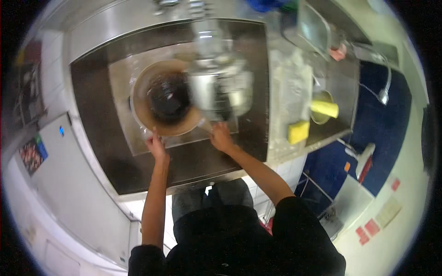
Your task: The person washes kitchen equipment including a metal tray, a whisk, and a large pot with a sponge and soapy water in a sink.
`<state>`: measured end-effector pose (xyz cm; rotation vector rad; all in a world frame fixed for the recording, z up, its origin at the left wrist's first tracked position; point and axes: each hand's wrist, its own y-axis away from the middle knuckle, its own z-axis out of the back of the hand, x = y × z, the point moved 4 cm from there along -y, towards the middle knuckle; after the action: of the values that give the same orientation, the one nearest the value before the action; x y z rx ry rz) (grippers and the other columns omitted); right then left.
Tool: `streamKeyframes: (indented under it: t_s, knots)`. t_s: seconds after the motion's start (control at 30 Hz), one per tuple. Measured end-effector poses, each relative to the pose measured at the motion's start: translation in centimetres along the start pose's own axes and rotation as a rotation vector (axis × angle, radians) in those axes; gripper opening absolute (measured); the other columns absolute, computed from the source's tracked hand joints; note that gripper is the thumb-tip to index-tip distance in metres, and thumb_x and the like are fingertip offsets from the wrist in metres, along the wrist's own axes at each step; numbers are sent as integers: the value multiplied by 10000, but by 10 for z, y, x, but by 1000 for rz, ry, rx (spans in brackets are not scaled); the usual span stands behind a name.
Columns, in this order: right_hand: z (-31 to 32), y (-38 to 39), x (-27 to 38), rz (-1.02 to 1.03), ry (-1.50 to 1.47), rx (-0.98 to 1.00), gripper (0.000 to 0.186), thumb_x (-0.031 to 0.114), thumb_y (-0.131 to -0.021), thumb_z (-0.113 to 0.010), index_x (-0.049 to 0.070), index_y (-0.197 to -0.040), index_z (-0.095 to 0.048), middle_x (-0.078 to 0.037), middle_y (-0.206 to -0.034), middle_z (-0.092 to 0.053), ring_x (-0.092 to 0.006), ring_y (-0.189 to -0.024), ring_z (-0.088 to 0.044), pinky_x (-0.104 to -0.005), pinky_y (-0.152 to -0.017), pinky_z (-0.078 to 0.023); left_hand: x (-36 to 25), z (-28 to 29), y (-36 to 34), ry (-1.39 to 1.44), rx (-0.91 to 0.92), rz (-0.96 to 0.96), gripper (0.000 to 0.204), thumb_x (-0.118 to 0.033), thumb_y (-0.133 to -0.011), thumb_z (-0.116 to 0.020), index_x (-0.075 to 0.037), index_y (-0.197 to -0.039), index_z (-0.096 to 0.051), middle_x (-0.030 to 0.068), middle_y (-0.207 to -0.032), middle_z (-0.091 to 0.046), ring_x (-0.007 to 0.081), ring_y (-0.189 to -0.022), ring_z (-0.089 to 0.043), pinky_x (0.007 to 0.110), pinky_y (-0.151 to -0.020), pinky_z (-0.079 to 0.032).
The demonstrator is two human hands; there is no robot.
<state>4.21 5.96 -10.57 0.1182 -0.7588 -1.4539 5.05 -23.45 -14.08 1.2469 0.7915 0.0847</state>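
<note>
A wide round pan (189, 123) with a tan inner wall and a dark bottom sits low in the sink (175, 168). On its near rim, the fingers of my left hand (157, 146) are closed, thumb upward. My right hand (222, 138) is wrapped around the pan's short handle (208, 125) at the lower right. Just beyond my right hand, pale and metallic items (235, 87) are piled beside the pan, too smeared to name. A metal faucet (202, 32) reaches over the sink from the far side.
Right of the sink, a yellow sponge (298, 132) lies on the wet counter (283, 147), near a bowl with a yellow cloth (325, 109). Farther back stands a clear container (313, 30). A spray head (383, 96) hangs at the far right. A white cabinet (78, 184) stands left.
</note>
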Motion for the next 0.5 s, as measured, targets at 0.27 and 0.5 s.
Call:
streamKeyframes:
  t_s: [0.27,0.5]
  knots:
    - [111,38,18,-77,-363,-67,359,158,-886,-670,45,-1222,-614,-272,-1282,-519,-399,-1163,-571,-438,-881,-535,101,-134,59,391,371,439,670,-516,-975,-473,-136,-1497,-295,101,-1563,-297,296,-1409,-318,551,-1132,-235]
    - [267,155,-102,-652,120,-925,583,382,-953,-618,-17,-1354,-479,-297,-1375,-384,-409,-1275,-396,-445,-1061,-350,101,-151,62,519,172,351,609,-447,-1012,-418,-114,-1500,-273,136,-1480,-378,305,-1374,-367,519,-1146,-217]
